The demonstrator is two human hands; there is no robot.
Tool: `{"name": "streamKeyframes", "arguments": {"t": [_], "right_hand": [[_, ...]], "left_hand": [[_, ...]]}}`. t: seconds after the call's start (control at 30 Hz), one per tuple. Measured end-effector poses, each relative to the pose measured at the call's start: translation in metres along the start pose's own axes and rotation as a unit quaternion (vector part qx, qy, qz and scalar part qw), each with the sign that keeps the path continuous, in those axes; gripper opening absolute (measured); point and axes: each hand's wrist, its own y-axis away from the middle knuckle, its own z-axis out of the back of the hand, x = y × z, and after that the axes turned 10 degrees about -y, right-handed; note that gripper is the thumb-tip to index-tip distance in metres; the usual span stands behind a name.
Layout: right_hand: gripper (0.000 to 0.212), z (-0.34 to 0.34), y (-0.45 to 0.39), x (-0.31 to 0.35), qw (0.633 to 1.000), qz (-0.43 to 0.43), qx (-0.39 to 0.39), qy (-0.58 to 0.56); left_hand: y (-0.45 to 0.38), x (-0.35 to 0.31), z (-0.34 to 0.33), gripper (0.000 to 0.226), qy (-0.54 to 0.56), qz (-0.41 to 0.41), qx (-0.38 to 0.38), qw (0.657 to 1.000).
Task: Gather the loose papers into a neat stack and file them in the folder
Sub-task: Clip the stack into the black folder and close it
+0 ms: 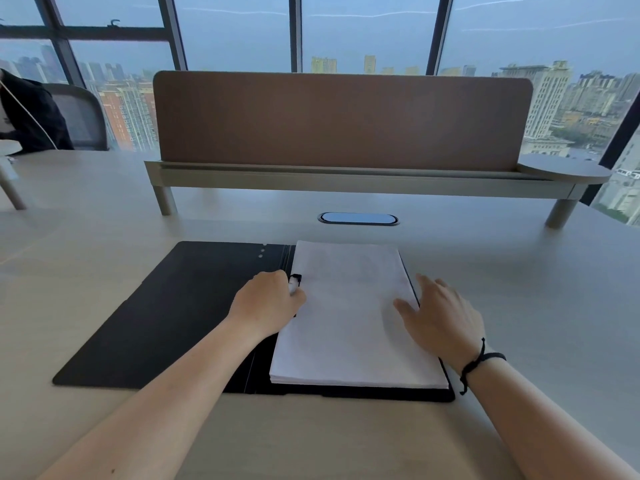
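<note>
While black folder (166,306) lies open flat on counter (104,209), its bare cover spreads left of left hand (268,301). Left fingers curled round small black clip (295,281) at stack's left edge. Paper stack (346,323) squared on folder's right half, between both hands. Right hand (440,317) at stack's right edge, fingers spread, relaxed, thumb on top sheet. Black cord (479,362) on right wrist.

Brown divider screen (341,121) on pale desk (519,271) — oval grommet (357,218) below it.
</note>
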Motion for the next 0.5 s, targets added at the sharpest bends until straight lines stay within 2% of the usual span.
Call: {"name": "streamKeyframes", "arguments": {"t": [0.17,0.27,0.3,0.4,0.5], "right_hand": [[0.057,0.003,0.02,0.008,0.998,0.063,0.006,0.017],[0.051,-0.004,0.033,0.014,0.992,0.108,0.031,0.063],[0.05,-0.007,0.037,0.014,0.989,0.121,0.026,0.081],[0.052,-0.011,0.05,0.017,0.983,0.156,-0.017,0.098],[0.05,-0.015,0.06,0.02,0.987,0.143,0.031,0.069]], "left_hand": [[0.015,-0.001,-0.001,0.042,0.02,0.011,-0.051,0.998],[0.026,0.006,-0.001,0.024,0.072,-0.015,-0.047,0.996],[0.032,0.009,0.001,0.025,0.095,-0.011,-0.035,0.995],[0.054,0.016,0.011,0.044,0.179,-0.012,-0.01,0.984],[0.069,0.034,0.019,0.052,0.174,0.022,-0.018,0.984]]}}
